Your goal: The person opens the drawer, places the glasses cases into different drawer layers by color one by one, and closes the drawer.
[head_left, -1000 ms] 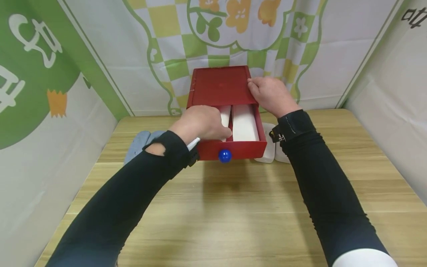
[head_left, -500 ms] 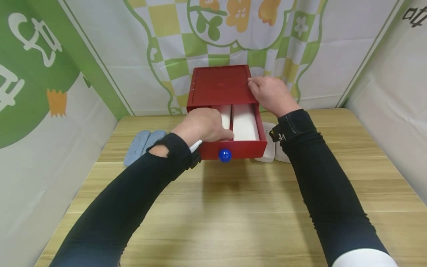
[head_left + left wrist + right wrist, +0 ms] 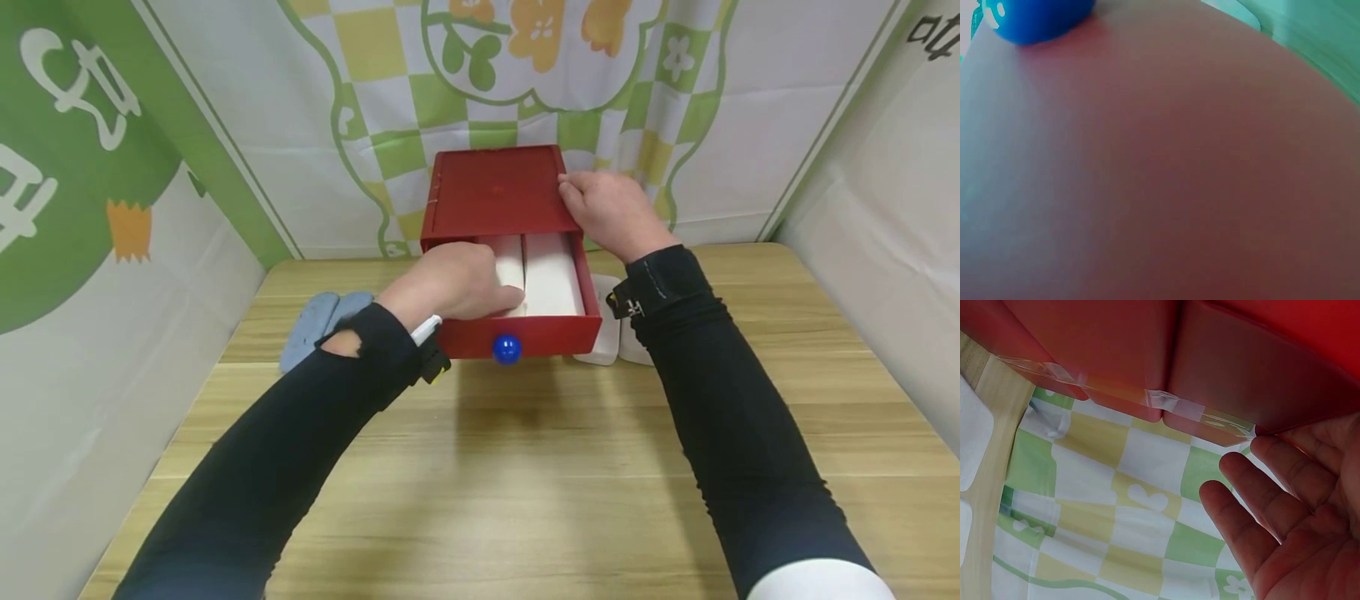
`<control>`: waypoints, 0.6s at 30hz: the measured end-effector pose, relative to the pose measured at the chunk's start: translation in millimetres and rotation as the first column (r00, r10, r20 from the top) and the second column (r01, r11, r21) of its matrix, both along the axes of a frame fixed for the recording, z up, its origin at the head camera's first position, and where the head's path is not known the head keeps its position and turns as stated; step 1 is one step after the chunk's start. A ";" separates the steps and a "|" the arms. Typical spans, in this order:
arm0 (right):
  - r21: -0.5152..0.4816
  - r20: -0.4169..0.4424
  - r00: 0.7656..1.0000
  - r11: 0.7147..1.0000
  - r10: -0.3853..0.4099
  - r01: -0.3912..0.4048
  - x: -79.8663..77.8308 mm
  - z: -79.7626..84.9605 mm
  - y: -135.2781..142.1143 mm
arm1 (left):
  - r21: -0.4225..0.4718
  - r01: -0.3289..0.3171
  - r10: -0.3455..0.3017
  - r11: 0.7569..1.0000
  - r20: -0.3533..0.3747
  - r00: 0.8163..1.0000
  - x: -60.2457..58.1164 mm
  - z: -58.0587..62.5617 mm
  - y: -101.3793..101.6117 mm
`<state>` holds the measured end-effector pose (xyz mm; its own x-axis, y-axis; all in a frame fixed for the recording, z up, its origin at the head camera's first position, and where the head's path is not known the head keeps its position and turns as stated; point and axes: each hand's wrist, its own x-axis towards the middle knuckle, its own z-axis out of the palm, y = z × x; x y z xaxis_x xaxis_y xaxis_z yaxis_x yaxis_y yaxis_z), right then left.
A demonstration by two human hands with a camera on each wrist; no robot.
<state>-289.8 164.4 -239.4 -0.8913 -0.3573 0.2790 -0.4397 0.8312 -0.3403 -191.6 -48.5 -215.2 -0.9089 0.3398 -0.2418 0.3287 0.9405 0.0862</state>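
A red box (image 3: pixel 501 193) stands at the back of the table with its drawer (image 3: pixel 555 335) pulled out; a blue knob (image 3: pixel 507 349) is on the front. Two long white block-like things lie inside, the left one (image 3: pixel 508 258) against the right one (image 3: pixel 551 273). My left hand (image 3: pixel 450 282) reaches into the drawer and holds the left one, thumb on its front end; the other fingers are hidden. My right hand (image 3: pixel 611 212) grips the box's right edge by thumb and index finger, its other fingers (image 3: pixel 1263 515) extended away. The left wrist view is filled by the drawer front (image 3: pixel 1166 169).
Two blue-grey rounded pieces (image 3: pixel 309 327) lie on the wooden table (image 3: pixel 495 492) left of the box. White rounded pieces (image 3: pixel 602 340) lie on its right. A patterned curtain (image 3: pixel 390 92) hangs close behind, with further cloth walls at both sides. Clear tape (image 3: pixel 1172 403) crosses the box.
The left white piece has shifted right with my left hand, and the red gap between the two has narrowed to a thin line. My right hand and the box stay in place.
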 end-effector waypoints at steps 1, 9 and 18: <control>-0.001 0.001 1.000 1.000 0.000 0.000 0.1 0.1 -0.3 | 0.011 0.004 -0.004 1.000 -0.003 1.000 0.9 0.1 -1.1; -0.003 0.011 1.000 1.000 0.001 -0.001 0.8 0.9 -1.3 | 0.053 0.012 -0.010 0.999 -0.046 0.999 8.0 2.2 -6.5; -0.007 0.002 1.000 1.000 0.005 -0.005 0.9 0.6 -1.1 | 0.124 0.026 -0.013 0.992 -0.099 0.995 19.8 3.9 -10.4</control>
<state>-289.0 163.3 -238.8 -0.8903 -0.3596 0.2793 -0.4428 0.8268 -0.3468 -171.8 -58.8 -211.3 -0.9190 0.3796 -0.1066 0.3595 0.9178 0.1687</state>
